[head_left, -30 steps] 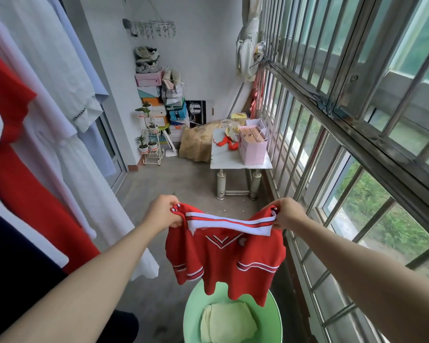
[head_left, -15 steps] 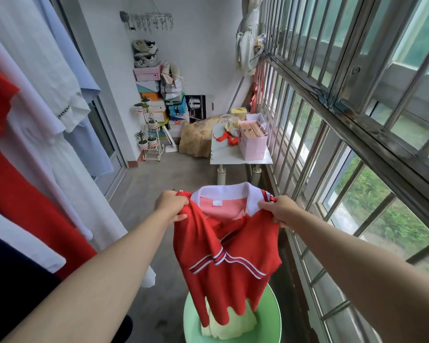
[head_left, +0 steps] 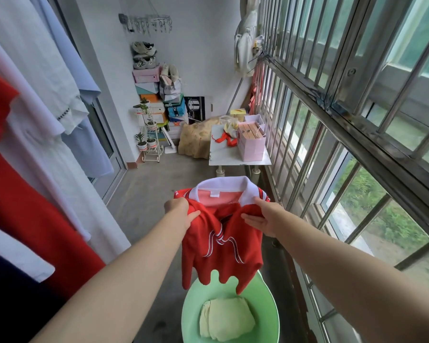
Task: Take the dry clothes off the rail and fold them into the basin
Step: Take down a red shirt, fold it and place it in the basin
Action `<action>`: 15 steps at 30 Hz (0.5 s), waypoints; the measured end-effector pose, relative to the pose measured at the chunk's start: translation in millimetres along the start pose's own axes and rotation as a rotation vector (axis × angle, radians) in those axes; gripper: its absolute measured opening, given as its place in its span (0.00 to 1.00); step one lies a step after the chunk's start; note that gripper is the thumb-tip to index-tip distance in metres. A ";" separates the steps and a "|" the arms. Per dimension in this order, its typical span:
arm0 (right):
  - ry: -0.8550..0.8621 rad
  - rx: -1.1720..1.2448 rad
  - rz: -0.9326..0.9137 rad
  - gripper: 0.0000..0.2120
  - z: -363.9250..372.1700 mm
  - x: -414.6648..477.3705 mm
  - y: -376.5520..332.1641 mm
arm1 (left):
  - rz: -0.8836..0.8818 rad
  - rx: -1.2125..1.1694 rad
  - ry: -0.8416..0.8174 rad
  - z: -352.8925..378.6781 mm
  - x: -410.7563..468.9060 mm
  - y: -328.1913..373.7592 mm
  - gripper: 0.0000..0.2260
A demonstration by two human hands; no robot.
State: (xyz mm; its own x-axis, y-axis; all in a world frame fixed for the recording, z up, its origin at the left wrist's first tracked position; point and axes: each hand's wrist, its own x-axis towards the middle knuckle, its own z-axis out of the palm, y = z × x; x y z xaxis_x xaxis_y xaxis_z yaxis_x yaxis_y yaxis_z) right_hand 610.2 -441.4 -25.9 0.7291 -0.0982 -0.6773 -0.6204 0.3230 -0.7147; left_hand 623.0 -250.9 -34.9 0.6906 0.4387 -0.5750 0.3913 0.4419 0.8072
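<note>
One red shirt gripped by left hand and right hand, one green basin, one folded cloth inside

The red shirt hides the fingertips of the left hand and the right hand. It also hides the far rim of the basin below them. The picture's bottom edge cuts off the basin's near side.

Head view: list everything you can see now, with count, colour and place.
red shirt: one, red with white collar, held above the basin
basin: one, green, floor below
folded cloth: one, pale yellow, inside the basin
hanging clothes: several, white, blue, red, left side
table: one, white, far end
pink bag: one, pink, on the table
boxes: stack, mixed colours, far wall
left hand: one, grips the shirt near its collar
right hand: one, grips the shirt near its collar
</note>
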 end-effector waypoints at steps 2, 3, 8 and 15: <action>-0.014 0.059 0.018 0.24 6.1 -3.7 3.4 | -0.022 0.030 0.013 3.6 -3.1 -6.4 0.22; -0.020 0.066 0.027 0.24 9.4 -5.6 5.1 | -0.026 -0.001 0.019 4.1 -4.0 -9.4 0.25; -0.078 -0.035 0.004 0.24 22.6 -10.3 14.4 | -0.072 -0.169 -0.066 21.8 -28.7 -23.1 0.23; -0.102 -0.469 -0.171 0.19 24.3 -15.5 19.6 | 0.000 0.004 -0.110 35.4 -34.6 -17.6 0.19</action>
State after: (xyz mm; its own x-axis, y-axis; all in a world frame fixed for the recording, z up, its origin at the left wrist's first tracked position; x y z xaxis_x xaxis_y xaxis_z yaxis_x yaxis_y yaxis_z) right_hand 593.8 -410.7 -25.2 0.8413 -0.0124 -0.5404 -0.5359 -0.1491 -0.8310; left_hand 613.8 -301.6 -24.4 0.7531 0.3506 -0.5567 0.3932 0.4385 0.8081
